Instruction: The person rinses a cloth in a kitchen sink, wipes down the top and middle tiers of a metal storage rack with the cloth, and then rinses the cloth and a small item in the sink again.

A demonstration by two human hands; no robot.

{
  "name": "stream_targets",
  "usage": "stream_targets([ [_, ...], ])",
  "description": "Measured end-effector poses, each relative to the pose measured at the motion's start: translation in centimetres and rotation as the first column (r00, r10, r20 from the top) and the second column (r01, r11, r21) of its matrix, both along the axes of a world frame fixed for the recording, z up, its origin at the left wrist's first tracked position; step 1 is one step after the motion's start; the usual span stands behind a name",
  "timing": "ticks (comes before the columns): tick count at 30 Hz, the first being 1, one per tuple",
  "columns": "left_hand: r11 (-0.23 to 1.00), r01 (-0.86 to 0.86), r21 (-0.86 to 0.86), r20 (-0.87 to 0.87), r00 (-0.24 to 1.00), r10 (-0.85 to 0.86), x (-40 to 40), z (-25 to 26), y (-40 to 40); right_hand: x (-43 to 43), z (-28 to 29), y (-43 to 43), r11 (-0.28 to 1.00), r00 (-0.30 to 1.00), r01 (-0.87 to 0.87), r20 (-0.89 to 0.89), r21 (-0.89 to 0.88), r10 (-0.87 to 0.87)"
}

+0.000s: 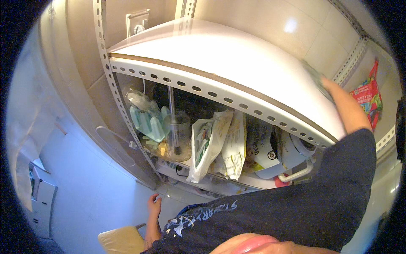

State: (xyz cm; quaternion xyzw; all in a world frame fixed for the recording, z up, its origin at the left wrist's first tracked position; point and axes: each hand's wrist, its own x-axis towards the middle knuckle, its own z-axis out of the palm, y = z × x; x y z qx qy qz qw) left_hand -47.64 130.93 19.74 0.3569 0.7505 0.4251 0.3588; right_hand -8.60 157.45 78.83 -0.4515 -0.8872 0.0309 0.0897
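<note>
My right hand (327, 85) reaches over the far right end of a white shelf top (222, 60). Under its fingers is a greyish-green cloth (314, 74), blurred and lying against the shelf surface; most of the fingers are hidden. My left hand (154, 204) hangs low at my side, away from the shelf, with nothing in it and its fingers loosely bent.
A perforated metal post (103, 41) bounds the shelf's left. Below are a clear plastic jug (177, 136), a white plastic bag (207, 143), a printed packet (236, 146) and a handled container (285, 158). A red bag (369, 98) hangs right; a stool (122, 241) stands lower left.
</note>
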Motion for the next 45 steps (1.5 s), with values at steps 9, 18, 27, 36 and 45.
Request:
stream_targets([
  [9, 0.998, -0.044, 0.049, 0.065, 0.997, 0.040, -2.5, 0.9, 0.6, 0.1, -0.4, 1.6, 0.991, 0.995, 0.082, 0.040, 0.103, -0.087],
  [18, 0.959, -0.284, 0.028, 0.224, 0.936, 0.271, -1.6, 1.2, -4.5, -21.4, 0.7, 8.6, 0.979, 0.977, -0.199, 0.088, 0.048, 0.194],
  [27, 0.940, -0.326, -0.100, 0.266, 0.902, 0.341, -2.1, 3.0, -8.2, -34.0, 0.7, 10.0, 0.961, 0.959, -0.275, 0.064, -0.016, 0.275],
  [36, 0.992, -0.125, -0.005, 0.201, 0.972, 0.123, -5.8, 4.4, -4.6, -33.4, 0.1, 3.8, 0.959, 0.964, -0.265, -0.060, -0.103, 0.260],
  [45, 0.986, 0.143, 0.084, 0.181, 0.971, -0.157, -7.2, 4.6, 1.0, -18.9, -0.1, -5.1, 0.980, 0.979, -0.093, -0.197, -0.175, 0.058],
])
